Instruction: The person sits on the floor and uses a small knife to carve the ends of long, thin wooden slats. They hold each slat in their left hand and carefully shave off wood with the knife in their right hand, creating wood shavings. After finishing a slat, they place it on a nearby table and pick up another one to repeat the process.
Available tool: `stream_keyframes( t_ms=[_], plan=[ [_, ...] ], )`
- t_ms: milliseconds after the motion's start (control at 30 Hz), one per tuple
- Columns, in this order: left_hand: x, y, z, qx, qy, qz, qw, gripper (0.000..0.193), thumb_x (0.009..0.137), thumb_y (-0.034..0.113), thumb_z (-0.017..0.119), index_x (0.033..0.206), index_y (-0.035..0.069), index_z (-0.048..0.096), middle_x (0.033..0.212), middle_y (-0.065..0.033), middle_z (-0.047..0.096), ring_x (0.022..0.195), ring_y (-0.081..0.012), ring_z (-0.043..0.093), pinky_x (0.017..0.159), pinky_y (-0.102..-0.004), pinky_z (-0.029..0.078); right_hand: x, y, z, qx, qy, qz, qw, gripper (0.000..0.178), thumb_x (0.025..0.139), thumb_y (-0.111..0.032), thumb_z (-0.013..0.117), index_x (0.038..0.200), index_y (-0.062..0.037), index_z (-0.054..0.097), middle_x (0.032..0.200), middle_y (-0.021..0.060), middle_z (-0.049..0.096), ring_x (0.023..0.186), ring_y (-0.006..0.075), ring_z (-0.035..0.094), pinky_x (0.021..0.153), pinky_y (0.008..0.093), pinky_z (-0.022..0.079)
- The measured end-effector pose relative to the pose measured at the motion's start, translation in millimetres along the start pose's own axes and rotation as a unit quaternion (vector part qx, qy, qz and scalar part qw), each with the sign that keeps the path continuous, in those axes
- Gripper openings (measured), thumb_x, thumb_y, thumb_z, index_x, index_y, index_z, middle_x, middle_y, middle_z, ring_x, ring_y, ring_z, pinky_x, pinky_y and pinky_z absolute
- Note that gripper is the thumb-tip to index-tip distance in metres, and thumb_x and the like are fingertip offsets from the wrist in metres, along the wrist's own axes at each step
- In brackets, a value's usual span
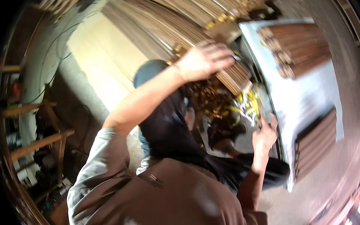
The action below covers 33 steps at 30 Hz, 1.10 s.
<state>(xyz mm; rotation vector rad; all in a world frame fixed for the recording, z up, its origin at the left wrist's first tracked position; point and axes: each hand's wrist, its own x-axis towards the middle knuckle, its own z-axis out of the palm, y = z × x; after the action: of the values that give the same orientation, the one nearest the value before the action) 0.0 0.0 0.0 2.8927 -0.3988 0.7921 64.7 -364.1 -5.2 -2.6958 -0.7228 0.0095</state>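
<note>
My left hand [203, 62] lies across the top of a bundle of thin wooden strips [233, 77], its fingers stretched over toward the far side. A small bright bit shows by its fingertips, too blurred to name. Lower and to the right, my right hand [265, 135] is held with fingers apart beside the edge of a pale-covered surface [315, 88]. Nothing shows in it. Between my hands, yellow and white scraps [248, 105] lie in a loose heap, with brownish-gold scraps [211, 99] beside them on the floor.
More long wooden strips [162, 21] are stacked ahead, with yellow bits at their ends. Dark brown strips [307, 46] lie bundled on the pale covering, and another stack [314, 145] is nearer. A pale board [101, 54] is at left, near a wooden frame [42, 143].
</note>
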Motion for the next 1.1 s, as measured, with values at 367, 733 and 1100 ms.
stream_keyframes(
  t_ms=[367, 733, 1100],
  plan=[
    [-11, 22, -55, -0.019, 0.109, -0.092, 0.99, 0.043, 0.065, 0.003, 0.071, 0.108, 0.008, 0.069, 0.124, -0.0101, 0.064, 0.113, -0.0329, 0.062, 0.097, -0.0491, 0.05, 51, -27, 65, 0.323, 0.054, 0.158, 0.931, 0.014, 0.091, -0.003, 0.064, 0.095, -0.0033, 0.077, 0.085, 0.0074, 0.074, 0.08, 0.0159, 0.067, 0.079, 0.0304, 0.052],
    [-61, 61, -57, 0.028, 0.203, -0.231, 0.951, 0.059, 0.056, 0.002, 0.077, 0.113, 0.016, 0.072, 0.136, -0.0191, 0.055, 0.124, -0.0436, 0.053, 0.104, -0.0521, 0.045, 58, -57, 101, 0.273, -0.015, 0.183, 0.944, 0.026, 0.088, -0.029, 0.064, 0.083, -0.0054, 0.074, 0.07, 0.0146, 0.069, 0.066, 0.0283, 0.067, 0.066, 0.0386, 0.052],
    [-66, 72, -46, -0.022, 0.244, -0.244, 0.938, 0.051, 0.074, 0.013, 0.081, 0.123, 0.009, 0.069, 0.148, -0.0239, 0.039, 0.133, -0.0441, 0.048, 0.109, -0.0556, 0.045, 57, -126, 33, 0.583, -0.294, 0.253, 0.714, 0.103, 0.076, -0.063, 0.079, 0.142, 0.0073, 0.042, 0.134, 0.0267, 0.055, 0.129, 0.0384, 0.051, 0.109, 0.0489, 0.042]
  ],
)
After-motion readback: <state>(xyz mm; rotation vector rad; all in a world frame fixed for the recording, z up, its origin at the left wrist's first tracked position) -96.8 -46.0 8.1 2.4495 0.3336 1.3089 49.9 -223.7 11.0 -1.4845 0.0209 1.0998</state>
